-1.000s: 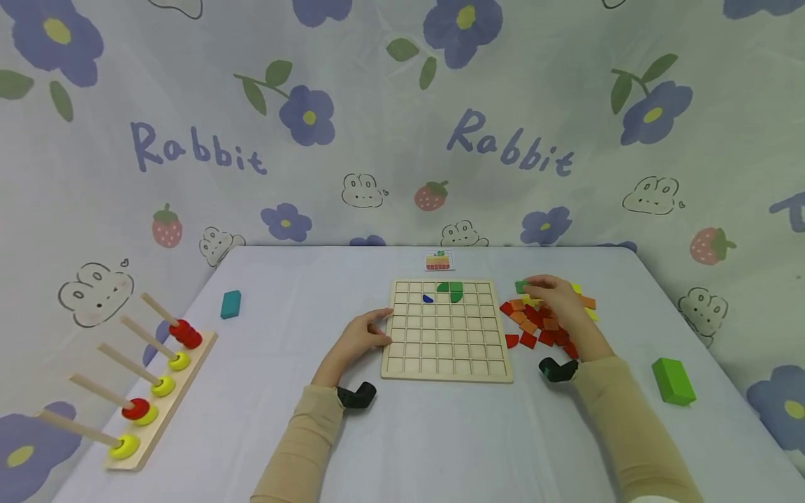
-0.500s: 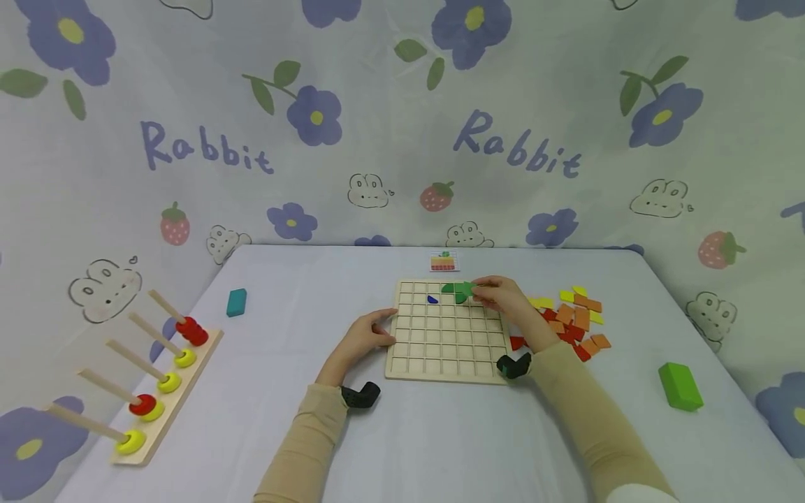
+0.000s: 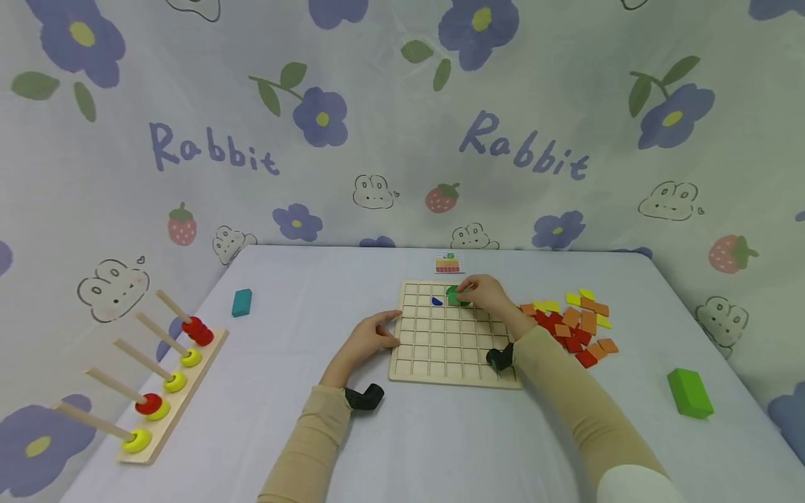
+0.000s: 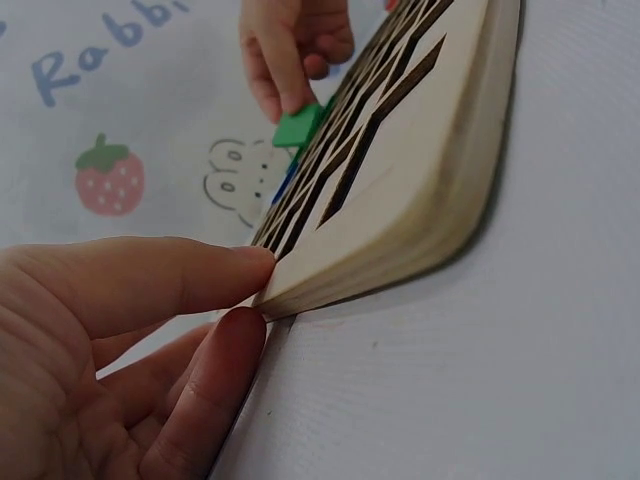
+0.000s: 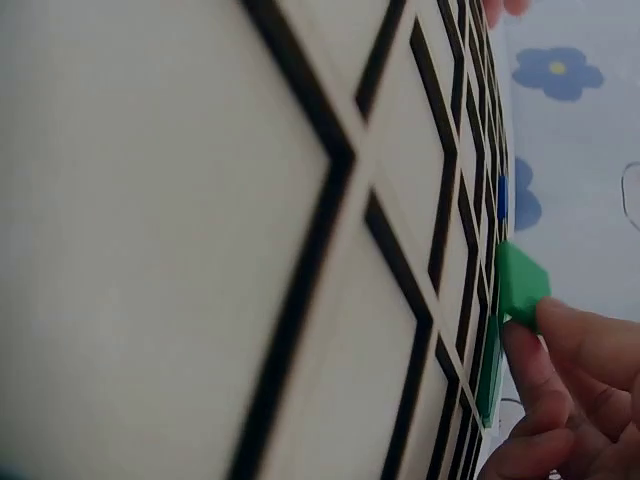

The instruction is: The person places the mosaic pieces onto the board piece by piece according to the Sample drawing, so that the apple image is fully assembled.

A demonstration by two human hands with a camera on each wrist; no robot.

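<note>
A wooden grid board (image 3: pixel 448 348) lies flat in the middle of the table. My left hand (image 3: pixel 367 339) rests against its left edge; a thumb tip and a fingertip touch the rim in the left wrist view. Over the board's far rows, my right hand (image 3: pixel 489 295) pinches a green square tile (image 5: pixel 522 283) between thumb and finger, tilted close over the grid. Dark green curved pieces (image 5: pixel 489 375) sit in the grid under that hand, partly hidden by it in the head view. Left of them lies a small blue piece (image 3: pixel 437 301).
Red, orange and yellow tiles (image 3: pixel 571 328) lie heaped right of the board. Behind it is a small pattern card (image 3: pixel 449 263). A peg stand with rings (image 3: pixel 165 412) is at left, a teal block (image 3: pixel 242 302) behind it, a green block (image 3: pixel 690 392) at far right.
My right hand has brought the green square tile from the heap leftward to the board's far rows, beside the green pieces. My left hand stays at the board's left edge.
</note>
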